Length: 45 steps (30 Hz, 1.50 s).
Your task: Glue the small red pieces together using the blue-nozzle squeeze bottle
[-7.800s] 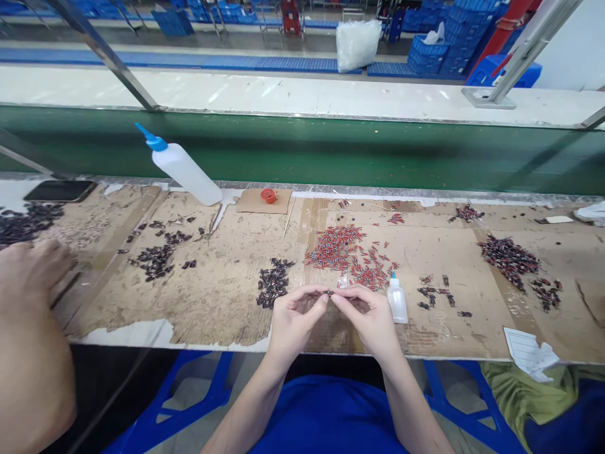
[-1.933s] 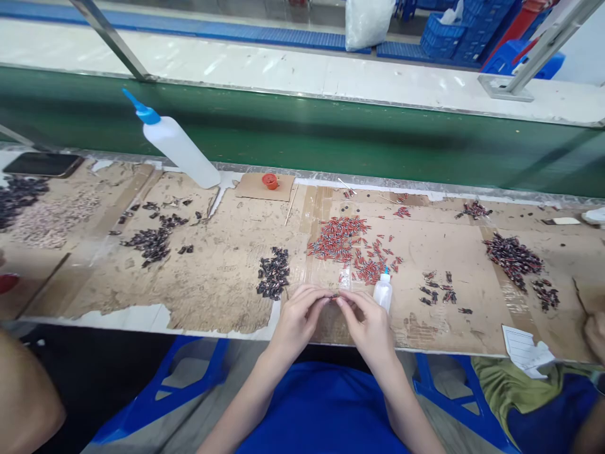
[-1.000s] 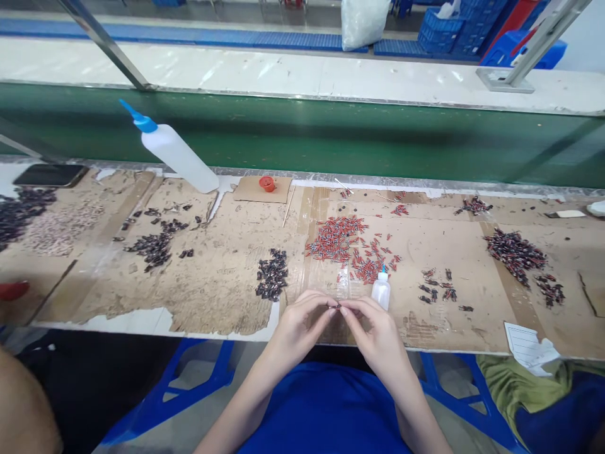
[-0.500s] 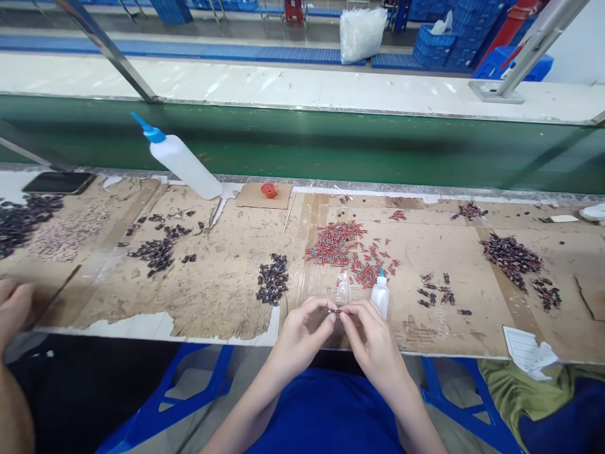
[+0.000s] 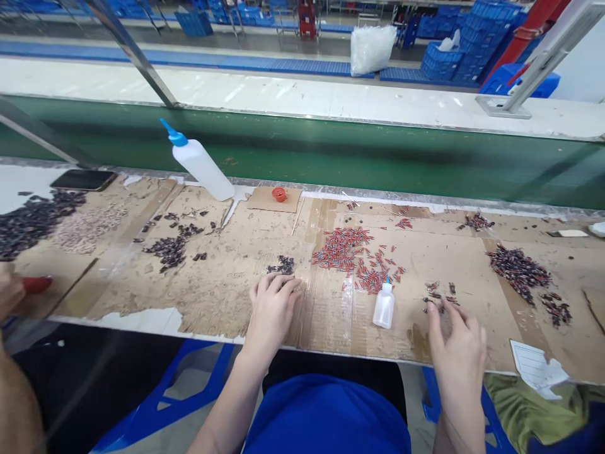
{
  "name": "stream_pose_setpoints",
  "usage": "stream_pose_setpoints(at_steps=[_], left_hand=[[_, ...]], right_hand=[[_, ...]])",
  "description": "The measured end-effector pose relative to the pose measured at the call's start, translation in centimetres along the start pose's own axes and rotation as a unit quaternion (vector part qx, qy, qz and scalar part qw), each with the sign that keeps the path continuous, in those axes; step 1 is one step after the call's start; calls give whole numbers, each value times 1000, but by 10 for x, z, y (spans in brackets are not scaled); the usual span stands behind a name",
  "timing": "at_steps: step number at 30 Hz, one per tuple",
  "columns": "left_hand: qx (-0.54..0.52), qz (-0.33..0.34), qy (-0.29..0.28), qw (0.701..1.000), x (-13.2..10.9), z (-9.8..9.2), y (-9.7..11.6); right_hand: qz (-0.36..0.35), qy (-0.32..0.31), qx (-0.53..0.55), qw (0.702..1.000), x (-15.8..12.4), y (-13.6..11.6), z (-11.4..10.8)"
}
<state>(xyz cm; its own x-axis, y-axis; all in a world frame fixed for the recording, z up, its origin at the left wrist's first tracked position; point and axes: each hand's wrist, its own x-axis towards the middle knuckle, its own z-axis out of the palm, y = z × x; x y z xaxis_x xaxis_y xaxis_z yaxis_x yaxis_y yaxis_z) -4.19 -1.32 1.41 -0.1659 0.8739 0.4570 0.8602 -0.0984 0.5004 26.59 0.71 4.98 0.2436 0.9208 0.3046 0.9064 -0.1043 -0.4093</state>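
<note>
My left hand reaches over a small pile of black parts, fingers bent down and slightly apart. It covers the near side of that pile, and whatever lies under the fingertips is hidden. Off to the right, my right hand is low over a loose group of small red-and-black pieces. Its thumb and forefinger are apart at the group's near edge, with nothing clearly held. Between my hands stand a small clear squeeze bottle with a blue tip and a heap of small red parts.
A large white bottle leans at the back left, near a red cap on cardboard. Dark pieces form a heap at right. At far left, another person's hand is beside a red object. A torn paper overhangs the front edge.
My hands were together at the middle, pinching a small dark piece. They have parted: the left went to the black pile, the right to the loose group. The view has shifted slightly.
</note>
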Motion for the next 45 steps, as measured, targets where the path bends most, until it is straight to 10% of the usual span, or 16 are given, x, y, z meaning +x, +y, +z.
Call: stream_pose_setpoints(at_steps=[9,13,20,26,37,45], left_hand=[[-22,19,-69,997,5,3,1],[-121,41,-109,986,4,20,21],[-228,14,-115,967,2,33,33],[-226,24,-94,969,-2,25,19],[-215,17,-105,971,0,31,20],[-204,6,-112,973,0,28,19]], right_hand=[[-64,-68,55,994,-22,-48,33],[38,-121,135,983,-16,-47,27],[170,-112,497,843,-12,-55,14],[254,-113,605,746,-11,-69,38],[152,-117,509,839,-20,-85,62],[156,-139,489,847,-22,-84,65]])
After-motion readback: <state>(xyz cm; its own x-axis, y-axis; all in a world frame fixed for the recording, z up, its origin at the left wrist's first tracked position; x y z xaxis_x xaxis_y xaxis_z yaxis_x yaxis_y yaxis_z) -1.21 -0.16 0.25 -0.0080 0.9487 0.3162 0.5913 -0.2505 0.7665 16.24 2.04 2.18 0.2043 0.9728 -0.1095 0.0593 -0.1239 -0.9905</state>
